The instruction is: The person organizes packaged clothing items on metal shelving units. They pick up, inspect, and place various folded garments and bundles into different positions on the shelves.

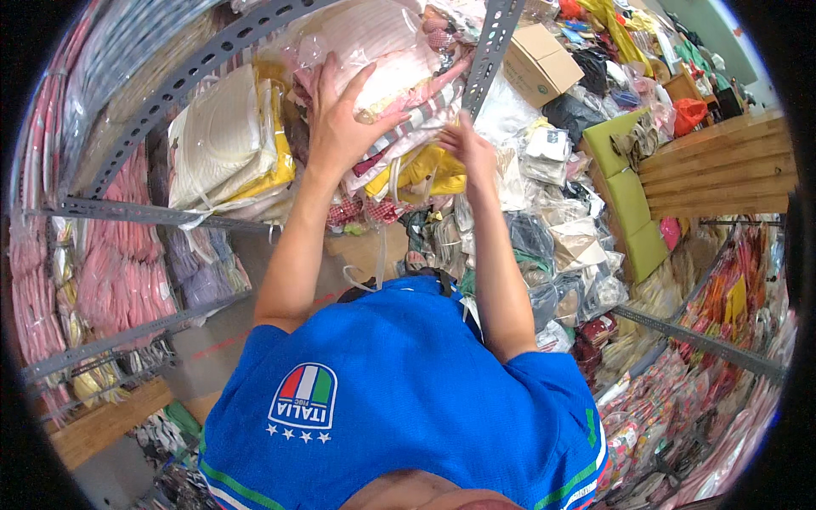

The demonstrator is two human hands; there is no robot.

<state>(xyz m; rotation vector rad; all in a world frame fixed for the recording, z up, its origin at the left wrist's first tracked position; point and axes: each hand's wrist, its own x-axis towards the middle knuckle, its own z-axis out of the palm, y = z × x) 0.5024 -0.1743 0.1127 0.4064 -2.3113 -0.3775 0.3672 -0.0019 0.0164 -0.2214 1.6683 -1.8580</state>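
Observation:
A stack of folded, plastic-wrapped clothes [374, 42] in white, pink and plaid lies at the top middle, on a grey metal shelf. Against its left side rests my left hand [338, 123], fingers spread and lying on the wrapping. My right hand [469, 151] is at the right side of the stack, its fingers apart and a little blurred, close to the edges of the folded pieces. Beneath the plaid layers a yellow folded garment [416, 174] shows between my hands. What lies under the stack is mostly hidden.
A white and yellow clothes pile [217, 136] sits left on the shelf. A slotted metal post [493, 51] rises beside my right hand, and a shelf rail [161, 212] runs lower left. Bagged goods, a cardboard box [542, 65] and a green cushioned panel [625, 191] are at right.

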